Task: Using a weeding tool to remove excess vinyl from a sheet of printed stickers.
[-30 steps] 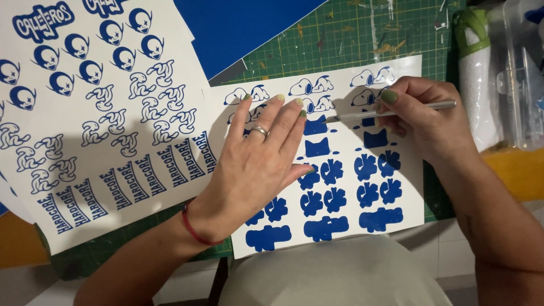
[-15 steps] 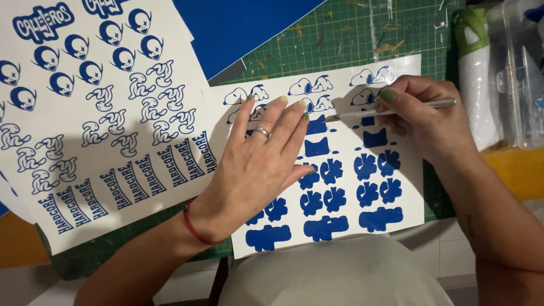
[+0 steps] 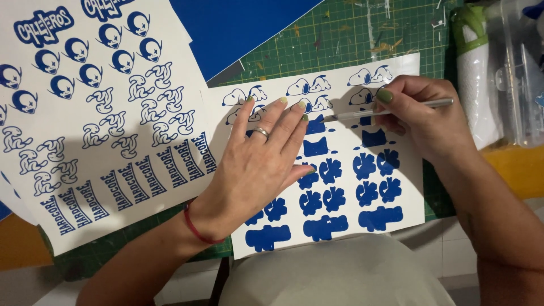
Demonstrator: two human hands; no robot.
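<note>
The small sticker sheet (image 3: 340, 187), white with blue cut shapes, lies on the green cutting mat (image 3: 351, 39) and serves as the landmark here. At its near edge sit three long blue shapes, and nearer than that a pale grey rounded surface (image 3: 334, 277) overlaps its bottom border. The left hand (image 3: 258, 164) lies flat on the sheet's left half, fingers spread and pressing the paper down, gripping nothing; a ring is on one finger and a red cord (image 3: 195, 229) circles the wrist just off the sheet's near-left corner. Over the sheet's right side the right hand (image 3: 422, 116) pinches a slim silver craft knife (image 3: 391, 110) between thumb and fingers, the tool lying almost level with its tip on the sheet just beside the left fingertips, near a blue cat-head shape. Left of the sheet, overlapping its edge, lies a larger white sheet (image 3: 107, 119) of blue stickers. Beyond the sheet's far-left corner a plain blue vinyl sheet (image 3: 243, 25) covers the mat. To the right of the sheet stand a white roll (image 3: 476, 85) and a clear plastic container (image 3: 521, 73).
</note>
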